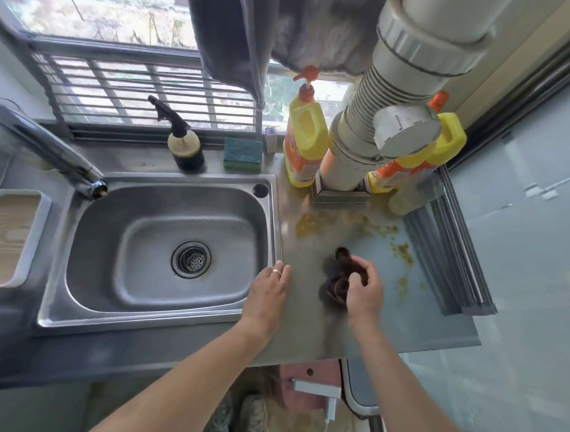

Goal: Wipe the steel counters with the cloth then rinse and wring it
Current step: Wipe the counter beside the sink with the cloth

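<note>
On the steel counter [305,329] right of the sink [166,253], my right hand [363,291] grips the dark bunched cloth [334,279], fingers curled round it. My left hand [270,288] rests flat with fingers straight, touching the sink's rim. Yellowish spills [402,252] dot the counter beyond the cloth, before the yellow bottles [304,142].

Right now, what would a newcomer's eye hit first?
The right hand gripping a dark cloth on the steel counter, with yellow-brown spills beyond and to its right. Then the sink on the left, the left hand resting at its rim, and yellow detergent bottles at the back.
</note>
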